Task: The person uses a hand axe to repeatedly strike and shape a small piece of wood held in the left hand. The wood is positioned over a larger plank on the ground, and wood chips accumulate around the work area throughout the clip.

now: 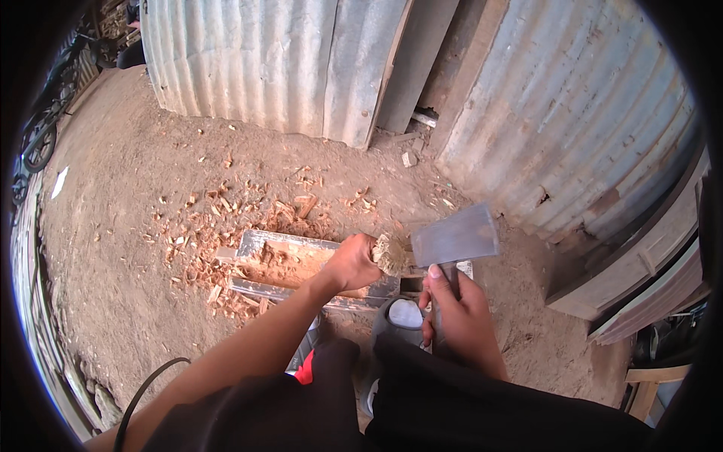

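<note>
My right hand [463, 313] is closed round the dark handle of a hatchet [456, 235], its broad grey blade raised and turned up. Close by on the left, my left hand [352, 262] is closed on a short piece with a rough, fibrous, pale end [392, 255]. Most of that piece is hidden in the fist, so its kind is unclear. The fibrous end is close beside the blade; whether they touch I cannot tell. Beneath my left hand and forearm lies a long, worn, grey-edged wooden trough [252, 242] with shavings inside.
Wood shavings [197, 260] are scattered over the dirt floor [120, 188] around the trough. Corrugated metal sheets [248, 68] stand ahead, and another sheet [561, 128] rises at the right. Boards [640, 260] lean at the far right. A motorbike [41, 143] is at the far left.
</note>
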### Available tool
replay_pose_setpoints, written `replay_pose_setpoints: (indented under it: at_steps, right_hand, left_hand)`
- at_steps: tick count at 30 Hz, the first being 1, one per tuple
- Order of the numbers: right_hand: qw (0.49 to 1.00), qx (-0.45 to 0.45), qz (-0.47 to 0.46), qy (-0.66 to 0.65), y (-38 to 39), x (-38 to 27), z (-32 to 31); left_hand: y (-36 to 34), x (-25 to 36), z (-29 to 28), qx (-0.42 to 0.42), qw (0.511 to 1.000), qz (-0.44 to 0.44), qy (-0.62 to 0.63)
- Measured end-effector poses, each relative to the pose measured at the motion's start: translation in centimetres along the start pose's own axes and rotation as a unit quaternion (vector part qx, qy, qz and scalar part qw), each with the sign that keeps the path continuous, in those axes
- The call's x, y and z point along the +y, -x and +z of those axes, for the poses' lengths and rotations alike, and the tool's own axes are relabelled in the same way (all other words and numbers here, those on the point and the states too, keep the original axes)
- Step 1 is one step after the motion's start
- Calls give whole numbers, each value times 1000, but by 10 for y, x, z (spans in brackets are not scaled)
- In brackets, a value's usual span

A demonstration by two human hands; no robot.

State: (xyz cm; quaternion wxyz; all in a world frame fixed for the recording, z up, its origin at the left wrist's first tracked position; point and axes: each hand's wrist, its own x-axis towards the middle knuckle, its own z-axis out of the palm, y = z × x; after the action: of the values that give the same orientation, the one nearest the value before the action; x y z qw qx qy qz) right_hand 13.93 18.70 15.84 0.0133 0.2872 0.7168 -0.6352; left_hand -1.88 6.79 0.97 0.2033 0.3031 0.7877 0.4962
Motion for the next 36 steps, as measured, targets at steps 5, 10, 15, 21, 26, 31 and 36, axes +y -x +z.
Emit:
replay_pose_setpoints:
  at_steps: [5, 10, 15, 21, 26, 31, 36]
  right_hand:
    - [999, 22, -4, -33, -5, 9, 0]
    - [995, -42, 65, 56, -6, 13, -9]
    - [1000, -13, 22, 8, -2, 25, -14]
    - [994, -29, 38, 99, -2, 27, -23]
    - [995, -37, 56, 73, -3, 43, -18]
    - [996, -11, 45, 72, 1, 40, -18]
    - [992, -56, 83, 83, -3, 36, -27]
  left_hand:
    - [2, 6, -2, 5, 999, -20, -27]
    - [-4, 0, 4, 3, 996, -31, -79]
    - [1, 3, 12, 22, 998, 0, -63]
    - [4, -6, 20, 1, 995, 21, -97]
    - [4, -7, 22, 4, 996, 15, -83]
    - [2, -4, 21, 11, 996, 0, -93]
    - [4, -6, 19, 14, 995, 3, -95]
